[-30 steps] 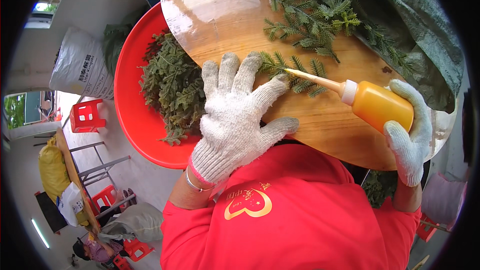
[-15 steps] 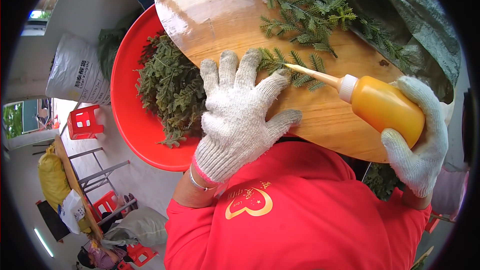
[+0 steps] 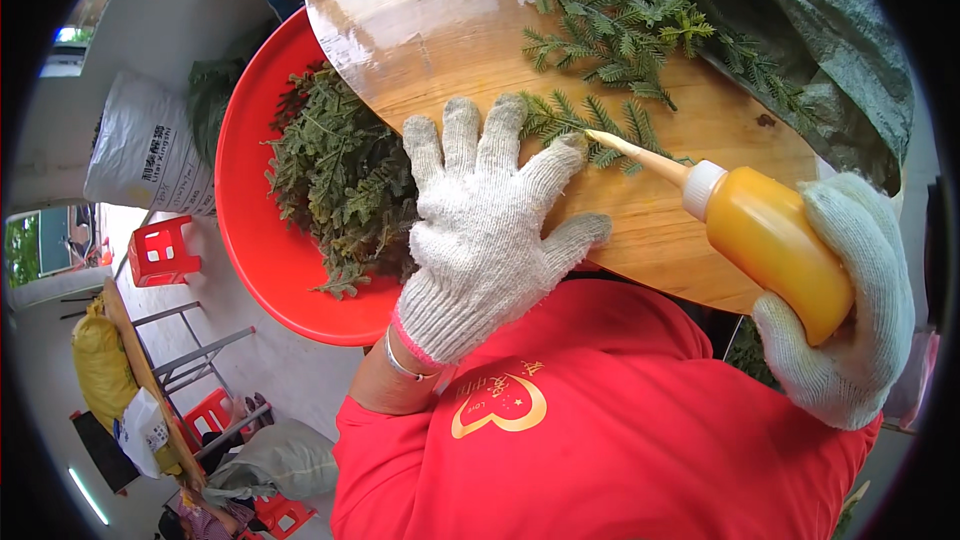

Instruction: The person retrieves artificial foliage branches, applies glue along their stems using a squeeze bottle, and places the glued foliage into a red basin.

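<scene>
My left hand (image 3: 478, 225), in a white knit glove, lies spread over the edge of the wooden board (image 3: 450, 60). Its fingertips touch a small green fir-like sprig (image 3: 560, 120). In my gloved right hand (image 3: 865, 290) is a squeeze bottle (image 3: 765, 235) of yellow-orange liquid, gripped round its body. The bottle tilts, and its long pale nozzle points at the sprig near my left fingers; I cannot tell whether the tip touches it. Farther up the board lies a larger bunch of green sprigs (image 3: 625, 30).
A red basin (image 3: 245, 170) heaped with dull green sprigs (image 3: 340, 180) stands left of the board. Grey-green sheeting (image 3: 830, 40) lies at the far right. Beyond the basin are a white sack (image 3: 150, 145), a red stool (image 3: 165, 252) and a wooden table (image 3: 150, 370). A person sits at the lower left.
My right hand and the bottle have moved nearer to me, tilting the bottle more steeply; its tip has shifted slightly right. My left hand stays nearly in place.
</scene>
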A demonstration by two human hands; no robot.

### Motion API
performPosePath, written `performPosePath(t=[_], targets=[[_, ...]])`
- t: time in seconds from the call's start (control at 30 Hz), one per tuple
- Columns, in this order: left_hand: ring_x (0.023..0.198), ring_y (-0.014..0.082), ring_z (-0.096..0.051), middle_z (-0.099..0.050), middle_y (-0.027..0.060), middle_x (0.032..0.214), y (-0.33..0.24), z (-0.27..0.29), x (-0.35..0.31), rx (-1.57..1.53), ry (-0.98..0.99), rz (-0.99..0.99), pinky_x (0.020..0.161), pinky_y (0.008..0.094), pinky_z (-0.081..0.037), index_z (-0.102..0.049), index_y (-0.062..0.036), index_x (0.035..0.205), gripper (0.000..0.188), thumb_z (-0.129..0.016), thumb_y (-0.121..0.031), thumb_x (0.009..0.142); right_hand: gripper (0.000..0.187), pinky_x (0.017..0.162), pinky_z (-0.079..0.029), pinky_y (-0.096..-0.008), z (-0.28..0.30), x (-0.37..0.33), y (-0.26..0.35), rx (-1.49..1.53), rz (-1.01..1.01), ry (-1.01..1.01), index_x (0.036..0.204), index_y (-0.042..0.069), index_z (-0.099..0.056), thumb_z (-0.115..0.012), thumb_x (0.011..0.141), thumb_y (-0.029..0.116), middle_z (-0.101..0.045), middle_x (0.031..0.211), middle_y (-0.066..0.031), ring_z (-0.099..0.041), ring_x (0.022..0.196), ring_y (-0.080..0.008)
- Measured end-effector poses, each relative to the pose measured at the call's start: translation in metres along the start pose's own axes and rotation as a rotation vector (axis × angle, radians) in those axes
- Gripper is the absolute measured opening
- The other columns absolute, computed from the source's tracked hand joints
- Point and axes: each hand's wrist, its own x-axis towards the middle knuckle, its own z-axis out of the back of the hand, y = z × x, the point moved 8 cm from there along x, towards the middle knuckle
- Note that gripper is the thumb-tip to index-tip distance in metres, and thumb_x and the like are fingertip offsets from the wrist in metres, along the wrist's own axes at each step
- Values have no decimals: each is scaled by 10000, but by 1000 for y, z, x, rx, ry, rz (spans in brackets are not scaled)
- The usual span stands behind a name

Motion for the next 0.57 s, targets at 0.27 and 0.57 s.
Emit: performPosePath(t=[0.27, 0.57], targets=[[1343, 552, -439, -545, 285, 1402, 2, -3, 2, -15, 15, -5, 1172, 650, -234, -703, -150, 1267, 610, -849, -450, 757, 684, 1062, -438, -444, 3, -10, -10, 54, -74, -24, 1333, -63, -562, -735, 671, -37, -592, 1247, -248, -607, 1142, -351], [1281, 514, -449, -552, 255, 1347, -1, -6, 2, 25, -2, -41, 1109, 694, -252, -697, -149, 1251, 610, -813, -495, 762, 687, 1074, -431, -432, 4, -22, -22, 89, -100, -7, 1357, -57, -541, -705, 690, -52, -580, 1276, -243, -597, 1168, -344]])
